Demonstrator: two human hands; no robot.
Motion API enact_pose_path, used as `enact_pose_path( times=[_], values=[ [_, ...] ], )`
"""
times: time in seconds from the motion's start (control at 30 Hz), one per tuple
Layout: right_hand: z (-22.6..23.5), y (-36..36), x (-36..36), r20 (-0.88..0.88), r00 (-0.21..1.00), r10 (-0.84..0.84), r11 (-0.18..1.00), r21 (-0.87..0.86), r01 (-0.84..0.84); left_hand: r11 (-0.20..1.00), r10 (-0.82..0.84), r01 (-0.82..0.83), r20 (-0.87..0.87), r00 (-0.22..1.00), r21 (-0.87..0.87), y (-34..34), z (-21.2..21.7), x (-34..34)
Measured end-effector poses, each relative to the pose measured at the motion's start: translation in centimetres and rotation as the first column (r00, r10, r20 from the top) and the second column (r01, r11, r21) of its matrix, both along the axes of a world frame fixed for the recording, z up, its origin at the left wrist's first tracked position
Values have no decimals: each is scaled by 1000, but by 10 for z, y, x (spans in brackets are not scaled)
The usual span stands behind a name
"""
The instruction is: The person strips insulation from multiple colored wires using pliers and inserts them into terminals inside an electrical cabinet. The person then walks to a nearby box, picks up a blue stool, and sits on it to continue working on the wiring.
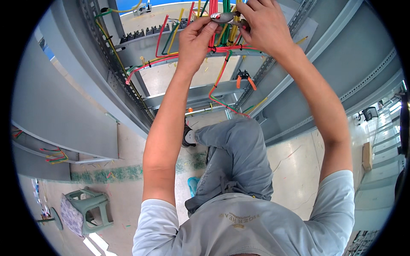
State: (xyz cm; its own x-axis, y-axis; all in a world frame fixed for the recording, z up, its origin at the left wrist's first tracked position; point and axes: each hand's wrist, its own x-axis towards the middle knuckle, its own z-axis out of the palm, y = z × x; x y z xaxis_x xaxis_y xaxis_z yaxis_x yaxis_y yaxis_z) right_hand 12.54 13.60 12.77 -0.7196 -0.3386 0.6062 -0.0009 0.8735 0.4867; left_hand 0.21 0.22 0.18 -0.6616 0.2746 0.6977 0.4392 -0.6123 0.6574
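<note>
Both my hands are raised among the wires inside a grey metal cabinet frame. My right hand (267, 27) is closed round the handles of metal pliers (224, 17), whose jaws point left toward my other hand. Thumb and forefinger of my left hand (195, 45) are pinched together just below the jaws; what they hold is too small to make out. A bit of red shows at the jaws. Upright bundles of red wires (212, 38), green and yellow wires pass behind the pliers. Below, a red wire run (158, 61) crosses the frame, bound with black ties.
Orange-handled pliers (245, 80) hang on the frame to the right. Slotted metal uprights (112, 51) flank the wires. A grey panel (64, 98) stands at the left, with a green stool (92, 209) on the floor. Wire scraps lie about, and a wooden block (367, 156) is far right.
</note>
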Motion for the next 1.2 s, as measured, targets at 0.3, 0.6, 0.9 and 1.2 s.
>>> enact_pose_path(
  times=[0.3, 0.6, 0.9, 1.2],
  values=[
    [-2, -9, 10, -71, 992, 105, 994, 29, -103, 1000, -8, 7, 38, 999, 26, -2, -2, 3],
    [-23, -4, 8, 64, 991, -121, 974, -187, 131, 998, -9, 6, 46, 999, 63, 8, 1, 10],
    [-28, -55, 31, 273, 961, -35, 651, -724, 229, 984, 157, -159, 23, 987, 84, 22, -4, 22],
    [-34, -56, 21, 153, 988, 15, 550, -826, 120, 975, 168, -169, 16, 986, 146, 28, -7, 20]
  ],
)
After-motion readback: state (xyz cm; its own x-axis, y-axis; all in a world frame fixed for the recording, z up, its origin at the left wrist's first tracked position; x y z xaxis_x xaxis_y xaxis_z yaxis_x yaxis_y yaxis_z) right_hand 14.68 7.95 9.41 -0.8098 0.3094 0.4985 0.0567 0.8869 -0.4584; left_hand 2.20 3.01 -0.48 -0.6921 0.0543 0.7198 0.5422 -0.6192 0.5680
